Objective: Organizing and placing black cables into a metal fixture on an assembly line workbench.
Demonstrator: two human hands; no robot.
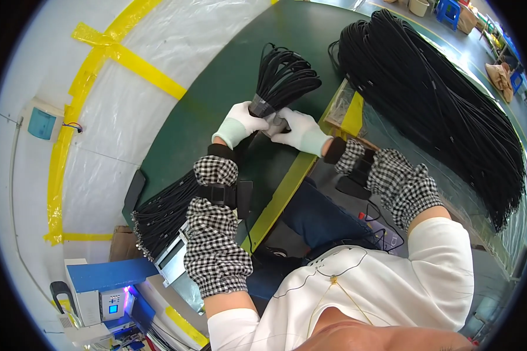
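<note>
A bundle of thin black cables [287,73] fans out in loops above my hands. A greyish, see-through wrap [261,106] goes round its neck. My left hand [239,124], in a white glove, is closed round the bundle just below this wrap. My right hand [303,132], also gloved, pinches a pale, shiny tape-like piece [279,124] against the bundle's right side; the fingers partly hide it. Further cable lengths run under my left forearm to a fan of cable ends [167,213] at the table's left edge.
The dark green table [216,88] has yellow tape [287,184] along its near edge. On the right, a large heap of black cables [427,105] lies on a plastic-covered surface. A blue-and-white machine [108,286] stands at lower left. Blue stools [449,11] are far off.
</note>
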